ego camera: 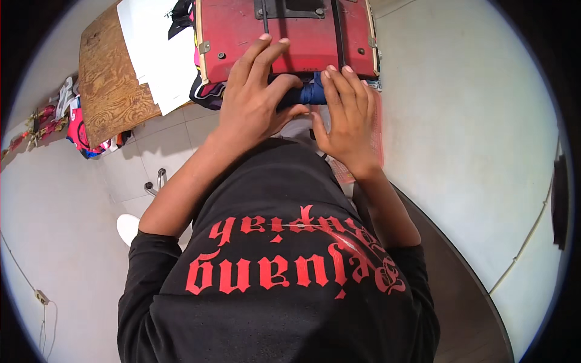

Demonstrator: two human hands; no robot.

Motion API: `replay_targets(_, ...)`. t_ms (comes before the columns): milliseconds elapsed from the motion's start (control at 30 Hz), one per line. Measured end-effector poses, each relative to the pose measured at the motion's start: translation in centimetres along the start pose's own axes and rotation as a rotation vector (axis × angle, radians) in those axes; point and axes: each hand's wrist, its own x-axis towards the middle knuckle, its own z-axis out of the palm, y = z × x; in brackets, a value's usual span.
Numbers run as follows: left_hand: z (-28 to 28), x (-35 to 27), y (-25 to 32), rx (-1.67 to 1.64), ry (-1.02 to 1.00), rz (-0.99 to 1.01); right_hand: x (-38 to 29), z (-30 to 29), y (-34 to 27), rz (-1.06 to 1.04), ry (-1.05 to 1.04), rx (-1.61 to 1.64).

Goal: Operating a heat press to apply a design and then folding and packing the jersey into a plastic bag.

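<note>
A dark blue fabric point(306, 95) is bunched along the near edge of a red, box-like device point(299, 41) with black straps or rods across its top. My left hand point(258, 95) has its thumb and a bent finger around the left part of the fabric, while two other fingers stretch over the red surface. At the right part of the fabric is my right hand point(347, 118), fingers over the device's near edge and thumb below. Whether it grips the fabric cannot be told. The fabric's underside and part of its left end are hidden.
White paper sheets point(159, 68) lie on a worn wooden board point(104, 72) at the left. Clothes point(81, 131) hang or lie past its far left edge. Under my right hand shows a pink perforated plastic basket or stool point(377, 136). A pale wall point(454, 113) stands close on the right.
</note>
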Motion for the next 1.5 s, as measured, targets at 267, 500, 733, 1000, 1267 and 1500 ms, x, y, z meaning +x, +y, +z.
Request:
replay_targets(267,2.6,0.6,0.5,0.122,-0.071,-0.068,4.0,0.9,0.5,0.027,-0.032,-0.145)
replay_targets(500,3.1,1.4,1.3,0.265,-0.112,-0.111,4.4,0.6,1.1,-0.046,-0.069,-0.221)
replay_targets(733,3.2,1.9,1.0,0.332,-0.100,-0.095,4.8,0.6,1.6,-0.052,-0.065,-0.226)
replay_targets(1000,3.1,2.7,0.3,0.416,-0.087,-0.042,5.6,0.6,2.1,-0.104,-0.009,-0.235)
replay_targets(1267,3.3,4.0,-0.1,0.574,-0.122,0.046,6.8,0.3,3.5,-0.111,-0.104,-0.236)
replay_targets(1500,3.2,4.7,-0.3,0.581,-0.162,0.050,7.1,-0.2,3.1,-0.065,-0.127,-0.207)
